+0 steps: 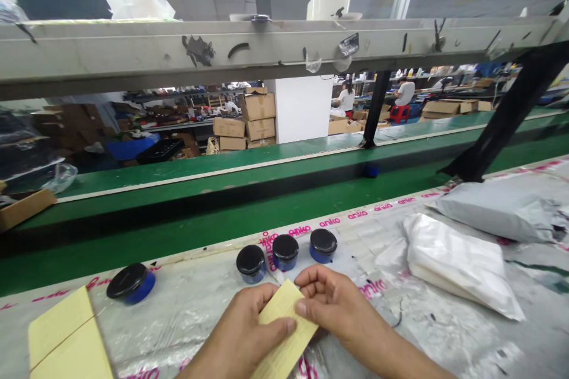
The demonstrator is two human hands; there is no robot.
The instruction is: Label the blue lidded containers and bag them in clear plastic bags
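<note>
A yellow paper slip (284,337) is held between both hands, low in the middle of the view. My left hand (249,331) grips its left side with the thumb on top. My right hand (329,302) pinches the slip's upper right edge with thumb and curled fingers. Just beyond the hands stand three round containers with black lids and blue sides: a left one (251,263), a middle one (285,251) and a right one (323,245). Another such container (130,283) sits farther left. At the lower left lies a stack of yellow papers (66,337) with a band across it.
Clear plastic bags (457,260) and a grey plastic package (502,207) lie on the plastic-covered table (178,331) at right. A green conveyor (200,213) runs beyond, under a metal shelf (133,50). Two people sit in the background near cardboard boxes (259,106).
</note>
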